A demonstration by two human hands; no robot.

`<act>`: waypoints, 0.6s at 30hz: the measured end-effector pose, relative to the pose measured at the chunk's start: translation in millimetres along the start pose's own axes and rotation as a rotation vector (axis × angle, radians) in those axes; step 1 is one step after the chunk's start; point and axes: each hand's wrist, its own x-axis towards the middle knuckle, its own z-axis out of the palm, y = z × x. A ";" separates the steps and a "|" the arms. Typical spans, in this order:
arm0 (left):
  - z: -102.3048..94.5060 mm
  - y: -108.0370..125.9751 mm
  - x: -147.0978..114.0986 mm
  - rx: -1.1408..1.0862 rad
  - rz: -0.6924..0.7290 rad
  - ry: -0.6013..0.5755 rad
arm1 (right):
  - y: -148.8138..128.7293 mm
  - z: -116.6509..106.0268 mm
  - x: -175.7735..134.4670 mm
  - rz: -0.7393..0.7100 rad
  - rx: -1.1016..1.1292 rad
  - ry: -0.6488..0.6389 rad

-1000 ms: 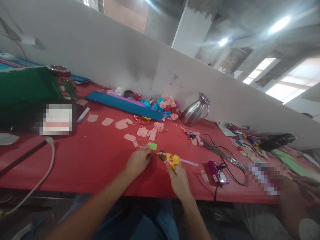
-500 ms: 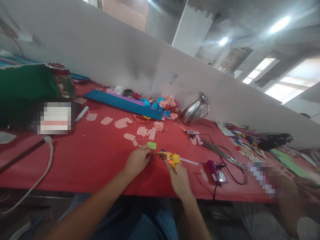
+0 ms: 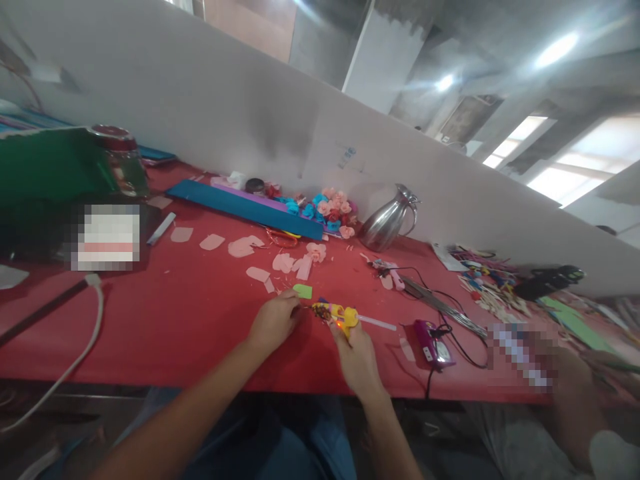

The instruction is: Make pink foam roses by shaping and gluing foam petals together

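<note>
We held a yellow glue gun (image 3: 351, 319) over the red table (image 3: 200, 333).
Our right hand (image 3: 359, 359) gripped its handle; near a green piece (image 3: 303, 291), our left hand (image 3: 273, 321) curled its fingers, grasping what we couldn't tell.

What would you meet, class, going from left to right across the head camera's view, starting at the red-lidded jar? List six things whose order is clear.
Red-lidded jar → left hand → yellow glue gun → steel jug → purple box → black bottle.
</note>
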 end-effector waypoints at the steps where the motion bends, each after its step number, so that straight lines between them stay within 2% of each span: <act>1: 0.2 -0.2 0.2 -0.003 0.005 0.003 | 0.3 -0.2 -0.1 0.001 -0.001 -0.008; 13: 1.5 -1.7 0.4 -0.001 -0.002 0.001 | -3.1 -2.6 1.4 0.037 -0.083 0.009; 18: 0.3 -0.3 0.1 -0.026 -0.020 -0.002 | -2.6 -2.6 0.8 -0.009 -0.069 0.016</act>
